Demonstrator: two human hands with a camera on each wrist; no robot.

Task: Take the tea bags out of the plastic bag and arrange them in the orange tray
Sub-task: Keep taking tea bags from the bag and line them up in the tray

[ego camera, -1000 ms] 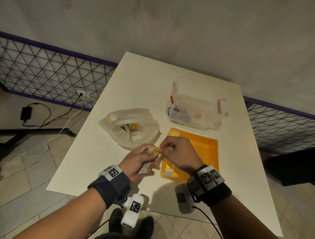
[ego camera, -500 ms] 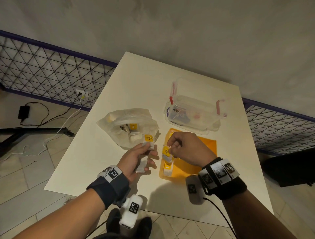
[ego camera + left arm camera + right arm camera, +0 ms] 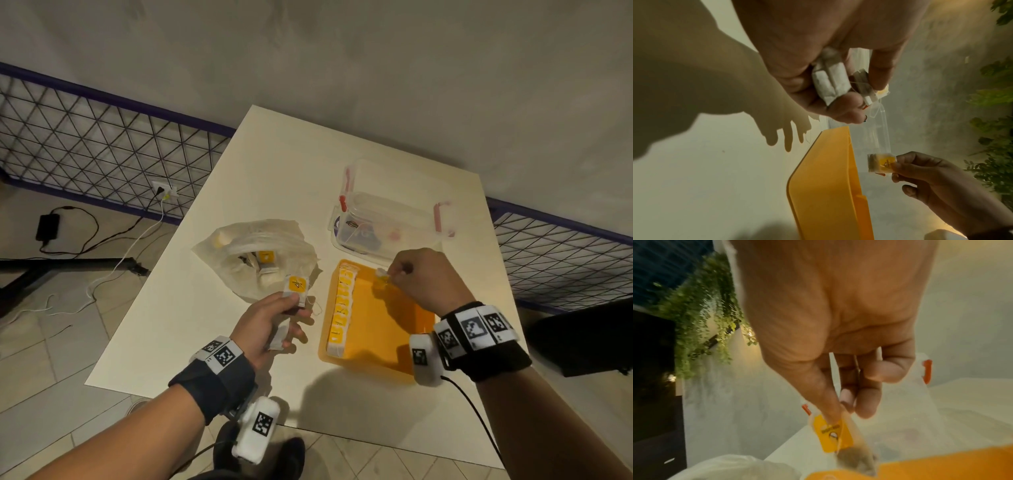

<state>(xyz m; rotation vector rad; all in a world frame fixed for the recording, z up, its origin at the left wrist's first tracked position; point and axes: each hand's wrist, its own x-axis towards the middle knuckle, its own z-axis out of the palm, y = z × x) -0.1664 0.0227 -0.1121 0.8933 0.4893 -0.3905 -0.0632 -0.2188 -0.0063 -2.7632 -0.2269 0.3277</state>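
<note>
Label print unreadable. My right hand (image 3: 416, 277) pinches a tea bag (image 3: 381, 277) over the orange tray (image 3: 387, 342); left hand (image 3: 270, 323) grip clamped on tea bags (image 3: 296, 287).

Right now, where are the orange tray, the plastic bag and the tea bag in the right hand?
orange tray (image 3: 383, 329): head view, bare floor of the tray.
plastic bag (image 3: 298, 250): head view, crumpled right side.
tea bag in the right hand (image 3: 831, 434): right wrist view, yellow tag.
</note>
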